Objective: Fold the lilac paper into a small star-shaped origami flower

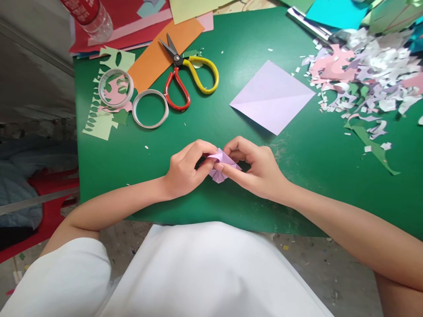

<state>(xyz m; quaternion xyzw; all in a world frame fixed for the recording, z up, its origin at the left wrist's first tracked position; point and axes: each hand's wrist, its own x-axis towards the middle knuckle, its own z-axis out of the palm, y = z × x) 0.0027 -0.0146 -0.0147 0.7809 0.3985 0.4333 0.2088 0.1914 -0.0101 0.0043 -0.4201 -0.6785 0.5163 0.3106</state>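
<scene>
Both hands, left (185, 169) and right (256, 169), pinch folded lilac paper (222, 166), tip pointing away

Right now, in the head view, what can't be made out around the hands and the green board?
- Small folded lilac paper piece: the left hand and right hand cover most of it, so its shape is unclear.
- Clear plastic bottle with red label: cut off by the top edge.
- Heap of pale paper scraps: cut off at the right edge; single scraps too small to tell apart.

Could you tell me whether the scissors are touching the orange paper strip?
Touching: in the head view the scissors lie with their blades overlapping the orange paper strip.
</scene>
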